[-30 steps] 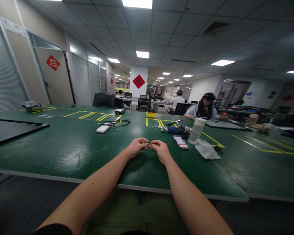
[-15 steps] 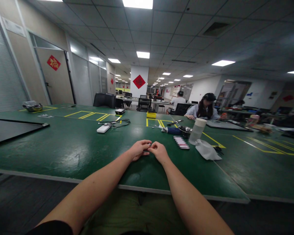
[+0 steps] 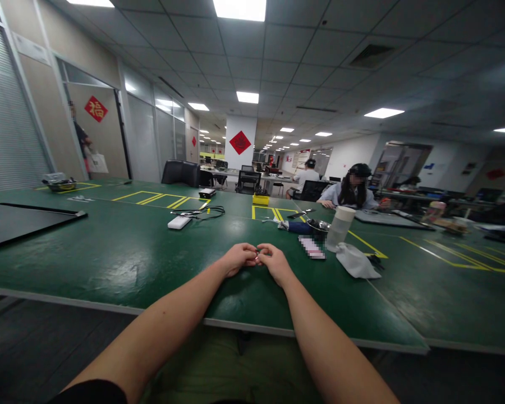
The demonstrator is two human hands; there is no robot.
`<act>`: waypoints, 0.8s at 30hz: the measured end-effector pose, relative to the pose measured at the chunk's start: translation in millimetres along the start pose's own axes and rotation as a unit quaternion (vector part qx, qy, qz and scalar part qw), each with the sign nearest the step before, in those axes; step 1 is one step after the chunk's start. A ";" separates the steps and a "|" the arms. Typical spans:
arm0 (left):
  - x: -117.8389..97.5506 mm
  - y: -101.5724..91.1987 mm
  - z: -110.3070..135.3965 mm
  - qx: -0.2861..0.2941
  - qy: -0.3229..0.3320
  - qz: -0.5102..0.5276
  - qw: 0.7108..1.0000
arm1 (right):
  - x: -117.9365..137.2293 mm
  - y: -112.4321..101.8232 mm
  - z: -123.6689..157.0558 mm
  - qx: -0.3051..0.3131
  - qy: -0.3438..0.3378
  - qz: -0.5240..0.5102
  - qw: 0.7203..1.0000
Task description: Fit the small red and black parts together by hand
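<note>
My left hand (image 3: 238, 259) and my right hand (image 3: 275, 262) meet above the green table (image 3: 168, 280), fingertips close together. Between them is a small shiny object (image 3: 257, 257), mostly covered by the fingers and too small to name. Both hands are closed around it in a pinch. To the right of my right hand lie a phone (image 3: 311, 247) with a blurred surface and a white cloth pouch (image 3: 356, 261). A translucent cylindrical bottle (image 3: 340, 229) stands behind the pouch.
Further back are a dark blue rolled item (image 3: 299, 226), a metal bowl (image 3: 318, 225), a yellow box (image 3: 261, 199) and a white power bank-like block (image 3: 179, 222) with black cable. A black-edged tray (image 3: 25, 221) lies left. A co-worker (image 3: 353, 191) sits at the right.
My fingers have shifted slightly around the small object; the right fingers are more extended. A person with a white bag has appeared by the door at the left.
</note>
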State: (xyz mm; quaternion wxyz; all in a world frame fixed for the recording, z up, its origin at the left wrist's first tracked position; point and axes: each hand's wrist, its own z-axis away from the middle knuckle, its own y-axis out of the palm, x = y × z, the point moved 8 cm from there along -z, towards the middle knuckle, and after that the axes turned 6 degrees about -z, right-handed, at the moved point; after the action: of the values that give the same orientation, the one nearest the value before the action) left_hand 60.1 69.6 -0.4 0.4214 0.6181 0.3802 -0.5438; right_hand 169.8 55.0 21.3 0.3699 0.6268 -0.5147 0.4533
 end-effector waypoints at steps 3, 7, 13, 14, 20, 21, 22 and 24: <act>-4.4 4.2 1.1 0.031 0.033 0.010 0.999 | 2.3 -2.5 -0.2 -0.020 -0.003 -0.003 1.000; -7.4 3.9 -0.3 0.028 0.073 -0.029 0.997 | 4.9 -3.4 -0.5 -0.030 -0.018 0.000 0.999; -9.1 -8.9 -3.6 -0.037 0.074 -0.105 0.991 | -4.4 -18.4 -3.9 -0.107 -0.006 -0.061 0.992; -10.6 -9.5 -3.8 -0.039 0.083 -0.108 0.990 | -6.2 -19.8 -4.6 -0.112 -0.001 -0.070 0.991; -22.6 -11.2 -1.3 -0.051 0.137 -0.159 0.976 | -11.5 -18.9 -4.8 -0.110 0.038 -0.138 0.984; -23.5 -10.7 -0.7 -0.050 0.138 -0.157 0.977 | -11.2 -18.9 -4.3 -0.112 0.040 -0.142 0.983; -23.7 -9.9 -0.4 -0.046 0.135 -0.149 0.979 | -10.6 -19.0 -3.9 -0.114 0.042 -0.142 0.982; -21.9 -8.2 -0.5 -0.037 0.119 -0.118 0.985 | -8.8 -19.4 -3.3 -0.116 0.039 -0.138 0.983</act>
State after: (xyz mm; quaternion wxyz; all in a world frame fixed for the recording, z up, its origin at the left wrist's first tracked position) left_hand 50.0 72.7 20.4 0.3291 0.6132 0.5177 -0.4976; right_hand 187.7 64.6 14.1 0.5187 0.6265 -0.4575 0.3595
